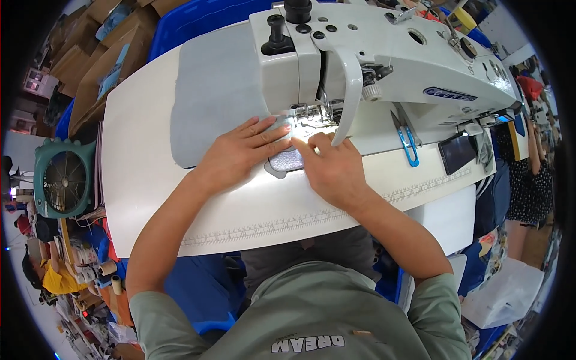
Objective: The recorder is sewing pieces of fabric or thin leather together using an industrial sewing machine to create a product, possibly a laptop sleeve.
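A white sewing machine (384,54) stands over a pale work table, its needle area lit brightly. My left hand (237,150) lies flat with fingers stretched out, their tips on a small light grey-blue piece of fabric (287,125) beside the presser foot (312,114). Close to the foot, my right hand (333,168) has its fingers curled under and its thumb reaching toward the left fingertips; what it grips is hidden. Between the hands shows a shiny metal plate (287,161). A large grey-blue fabric panel (210,102) spreads left of the machine head.
Blue-handled thread snips (410,144), scissors (411,126) and a dark phone (457,152) lie right of my right hand. A printed ruler (270,227) runs along the table's near edge. A green fan (65,178) stands at left; a blue bin (192,24) is behind.
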The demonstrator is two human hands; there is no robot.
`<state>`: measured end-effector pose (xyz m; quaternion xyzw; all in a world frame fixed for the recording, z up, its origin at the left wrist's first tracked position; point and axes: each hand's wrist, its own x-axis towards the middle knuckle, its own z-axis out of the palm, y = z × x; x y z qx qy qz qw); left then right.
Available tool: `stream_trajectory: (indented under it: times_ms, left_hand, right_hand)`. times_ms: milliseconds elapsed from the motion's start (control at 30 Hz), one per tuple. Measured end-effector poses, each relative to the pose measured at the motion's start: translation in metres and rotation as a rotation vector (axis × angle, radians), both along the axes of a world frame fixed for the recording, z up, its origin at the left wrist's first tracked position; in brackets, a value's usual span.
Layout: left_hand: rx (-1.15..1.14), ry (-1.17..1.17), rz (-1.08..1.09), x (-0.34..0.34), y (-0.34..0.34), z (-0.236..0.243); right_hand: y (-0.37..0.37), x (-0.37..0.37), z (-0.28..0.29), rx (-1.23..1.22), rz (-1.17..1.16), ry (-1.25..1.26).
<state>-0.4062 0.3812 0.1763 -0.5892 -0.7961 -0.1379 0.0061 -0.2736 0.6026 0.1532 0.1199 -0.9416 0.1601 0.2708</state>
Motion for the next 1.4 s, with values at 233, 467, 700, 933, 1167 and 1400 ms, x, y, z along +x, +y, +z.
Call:
stream_trajectory:
  times_ms: [233, 467, 700, 933, 1167, 1400]
  left_hand:
    - [0.011, -0.043, -0.046, -0.01, 0.001, 0.003]
    - [0.004, 0.008, -0.044, -0.011, 0.0, 0.004]
    - [-0.025, 0.133, 0.021, -0.001, 0.007, -0.004]
    - [-0.042, 0.252, 0.201, 0.036, 0.021, -0.015]
    - [-0.035, 0.362, 0.384, 0.063, 0.046, -0.03]
    - [-0.113, 0.407, 0.535, 0.087, 0.075, -0.016]
  right_hand:
    - [-0.001, -0.002, -0.009, 0.052, -0.024, -0.059]
    - [-0.002, -0.006, -0.004, 0.032, -0.031, -0.069]
    - [-0.003, -0.008, -0.001, 0.139, -0.11, -0.064]
    - [-0.004, -0.005, -0.004, 0.121, -0.119, -0.048]
    - [-0.005, -0.005, -0.006, 0.104, -0.127, 0.018]
    - [-0.005, 0.003, 0.0, 0.022, -0.155, -0.04]
